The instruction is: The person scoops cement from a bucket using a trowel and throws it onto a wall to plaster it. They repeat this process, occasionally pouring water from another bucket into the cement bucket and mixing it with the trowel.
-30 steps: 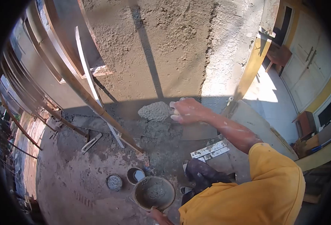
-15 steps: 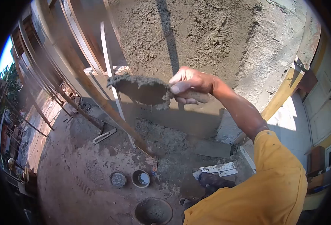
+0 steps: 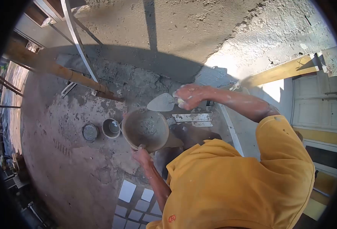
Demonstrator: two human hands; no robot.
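My right hand [image 3: 187, 97] is closed round the handle of a trowel [image 3: 161, 103], whose grey blade points left and is near the far rim of a round basin. That mortar basin [image 3: 128, 138] is held by my left hand [image 3: 141, 154] at its near edge, thumb on the rim and the other fingers hidden beneath. Some wet grey mortar [image 3: 149, 126] lies inside. Beyond my hands rises a wall [image 3: 183, 38] covered in wet mortar, rough higher up and smoother lower down.
Two small buckets [image 3: 90, 132] stand left of the basin. A slanting wooden post [image 3: 65, 73] and a thin batten [image 3: 79, 45] are at upper left. White-edged boards [image 3: 193, 118] lie by my feet. Pale tiles [image 3: 127, 191] lie below. A yellow plank [image 3: 287, 70] stands right.
My right hand has lowered the trowel from the wall, and its blade no longer carries the mortar load. My left hand has come into view, lifting the basin from the floor. The view tilts down.
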